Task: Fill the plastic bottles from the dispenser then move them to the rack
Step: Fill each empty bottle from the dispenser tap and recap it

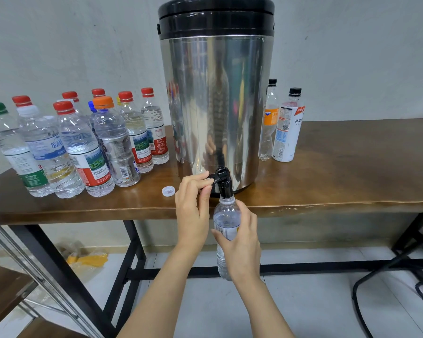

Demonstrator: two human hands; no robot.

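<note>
Plastic bottle (pixel 226 217) in R hand (pixel 244 242) grip under tap (pixel 225 185), L hand (pixel 193 213) pinching lever (pixel 211 178).

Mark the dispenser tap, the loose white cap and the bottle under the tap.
dispenser tap (pixel 225 185): head view, on its black spout.
loose white cap (pixel 168 191): head view, on the cap's middle.
bottle (pixel 226 215): head view, on the clear shoulder below the neck.

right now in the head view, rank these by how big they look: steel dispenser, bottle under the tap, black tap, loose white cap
1. dispenser, by far the largest
2. bottle under the tap, partly hidden by the right hand
3. black tap
4. white cap, smallest
</note>
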